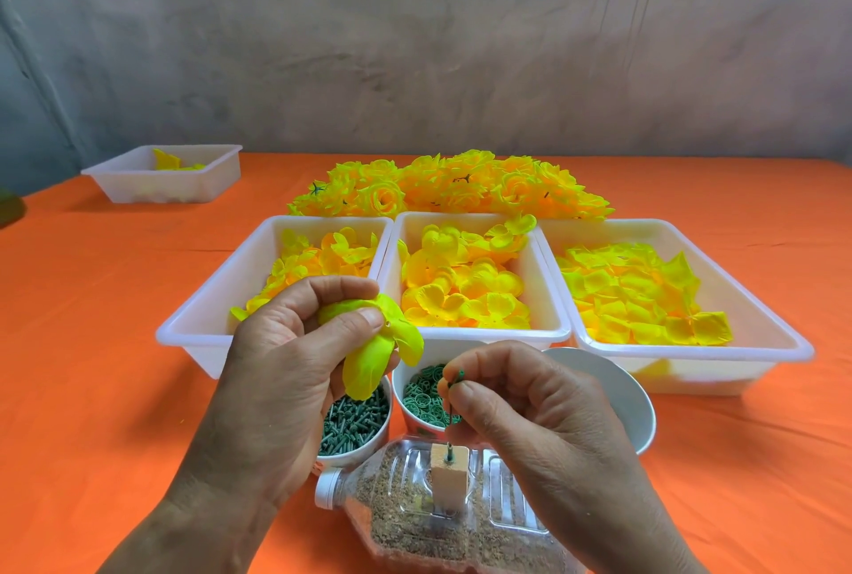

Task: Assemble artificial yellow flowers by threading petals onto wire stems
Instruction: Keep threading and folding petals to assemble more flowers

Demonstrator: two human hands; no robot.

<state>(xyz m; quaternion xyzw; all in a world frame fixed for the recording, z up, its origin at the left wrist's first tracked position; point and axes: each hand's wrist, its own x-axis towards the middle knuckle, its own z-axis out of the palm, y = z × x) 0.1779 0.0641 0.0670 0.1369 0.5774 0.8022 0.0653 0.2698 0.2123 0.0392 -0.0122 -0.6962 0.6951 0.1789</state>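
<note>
My left hand (pixel 286 357) pinches a yellow fabric petal piece (pixel 382 350) between thumb and fingers, above the cup of green stems (pixel 352 428). My right hand (pixel 521 412) pinches a small green stem piece (pixel 454 382) over the cup of green ring parts (pixel 424 398). Just below, a thin wire pin rises from a wooden block (pixel 449 474) set on a lying plastic bottle (pixel 442 513) filled with sand. The two hands are a short gap apart.
Three white trays of yellow petals stand behind: left (pixel 207 310), middle (pixel 548 292), right (pixel 760 320). A heap of finished yellow flowers (pixel 452 186) lies beyond them. An empty white bowl (pixel 622 393) sits right of the cups. Another tray (pixel 166 186) is far left on the orange cloth.
</note>
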